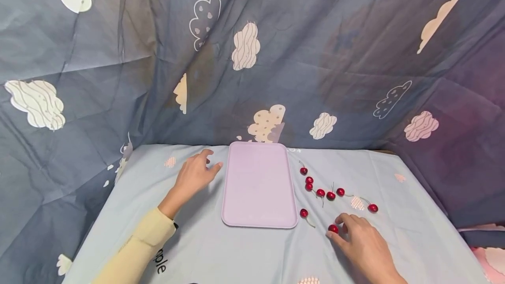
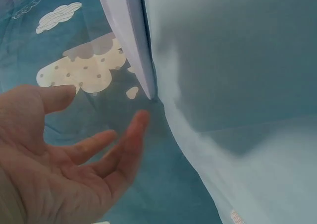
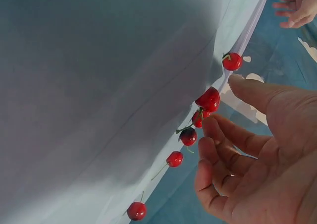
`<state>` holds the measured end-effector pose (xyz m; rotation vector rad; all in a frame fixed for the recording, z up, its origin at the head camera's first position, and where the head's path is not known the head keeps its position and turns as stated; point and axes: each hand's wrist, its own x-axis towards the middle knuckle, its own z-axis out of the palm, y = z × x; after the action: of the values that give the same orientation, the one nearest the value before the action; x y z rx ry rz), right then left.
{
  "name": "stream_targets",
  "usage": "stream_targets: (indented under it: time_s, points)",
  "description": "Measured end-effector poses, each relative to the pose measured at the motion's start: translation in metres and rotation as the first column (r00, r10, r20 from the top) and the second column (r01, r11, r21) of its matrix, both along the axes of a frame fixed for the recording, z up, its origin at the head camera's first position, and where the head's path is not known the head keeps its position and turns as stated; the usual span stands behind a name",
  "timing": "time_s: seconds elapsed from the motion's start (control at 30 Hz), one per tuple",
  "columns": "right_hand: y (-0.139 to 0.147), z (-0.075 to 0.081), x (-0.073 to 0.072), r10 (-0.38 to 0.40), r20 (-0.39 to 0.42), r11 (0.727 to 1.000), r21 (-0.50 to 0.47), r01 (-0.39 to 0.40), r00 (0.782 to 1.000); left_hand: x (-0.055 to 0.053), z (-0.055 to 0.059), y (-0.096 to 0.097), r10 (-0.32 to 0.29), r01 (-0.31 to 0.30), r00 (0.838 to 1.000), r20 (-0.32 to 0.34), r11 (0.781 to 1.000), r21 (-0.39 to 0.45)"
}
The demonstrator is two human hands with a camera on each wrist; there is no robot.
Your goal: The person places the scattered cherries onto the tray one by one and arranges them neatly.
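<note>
To the right of the lilac plastic tray [image 1: 259,183] lie 9 red cherries [image 1: 330,196], 1 just by the right hand [image 1: 363,242]; the left hand [image 1: 195,172] hovers left of the tray.

The left forearm wears a long pale-yellow sleeve [image 1: 128,251] with a broad, plain cuff [image 1: 155,227], a crease where the two meet; something small and black [image 1: 176,226] peeks from its edge. The right hand [image 1: 360,240] is bare

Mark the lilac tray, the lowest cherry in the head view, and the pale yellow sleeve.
Lilac tray [image 1: 259,184]: head view, middle of its bare surface.
Lowest cherry [image 1: 333,228]: head view, its red skin.
Pale yellow sleeve [image 1: 134,249]: head view, along the forearm.
</note>
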<state>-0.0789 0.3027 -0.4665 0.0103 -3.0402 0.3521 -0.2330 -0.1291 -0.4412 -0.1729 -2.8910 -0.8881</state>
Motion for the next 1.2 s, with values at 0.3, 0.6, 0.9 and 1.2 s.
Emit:
stream_targets:
  time_s: [0.3, 0.6, 0.9, 1.2]
  points:
    - [-0.002, 0.0, -0.002, -0.06, 0.108, 0.998, 0.028, 0.057, 0.992, -0.035, -0.002, 0.013, -0.062, 0.062, 0.998, 0.032, 0.998, 0.011]
    - [-0.003, -0.001, -0.003, -0.018, 0.064, 1.0, 0.003, 0.018, 0.998, -0.076, -0.006, 0.025, -0.058, 0.06, 0.987, 0.147, 0.998, -0.003]
    - [-0.005, -0.003, -0.003, -0.02, 0.074, 1.0, 0.005, 0.02, 0.997, -0.095, -0.009, 0.039, -0.056, 0.07, 0.976, 0.208, 0.996, -0.059]
    - [-0.011, -0.002, -0.006, -0.034, 0.075, 0.999, 0.015, 0.033, 0.997, -0.108, -0.013, 0.047, -0.051, 0.07, 0.975, 0.215, 0.994, -0.078]
